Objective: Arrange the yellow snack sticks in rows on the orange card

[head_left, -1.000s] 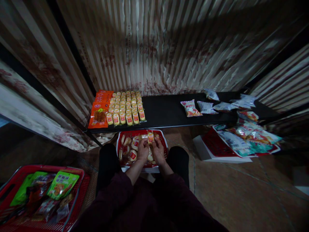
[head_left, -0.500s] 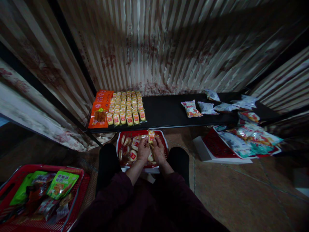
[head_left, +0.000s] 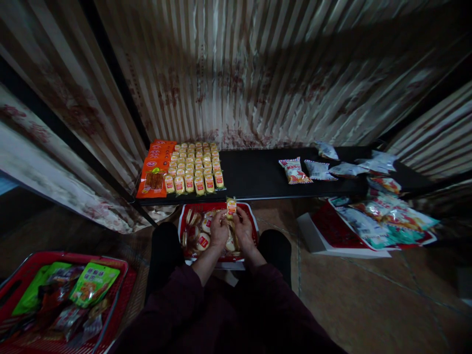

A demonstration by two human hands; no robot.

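A small yellow wrapped snack (head_left: 231, 207) is held upright between my left hand (head_left: 220, 230) and my right hand (head_left: 244, 229), the fingers of both closed on its sides. Beneath them is a red basket (head_left: 254, 222) of round wrapped cakes (head_left: 202, 241), partly hidden by my hands. Beyond the basket, tight rows of yellow packets (head_left: 199, 183) stand on the left part of a black shelf (head_left: 250, 172). Orange packs (head_left: 157, 164) lie at the left end of these rows.
Several snack bags (head_left: 295, 171) lie on the shelf's right part. Below them, a red basket (head_left: 324, 226) of bags rests on a white box. Another red basket (head_left: 125, 295) with green pouches (head_left: 95, 283) stands at lower left. Black posts and striped curtains frame the shelf.
The view has shifted slightly, so the shelf and baskets appear a little lower. Both hands still hold the yellow snack, in nearly the same pose.
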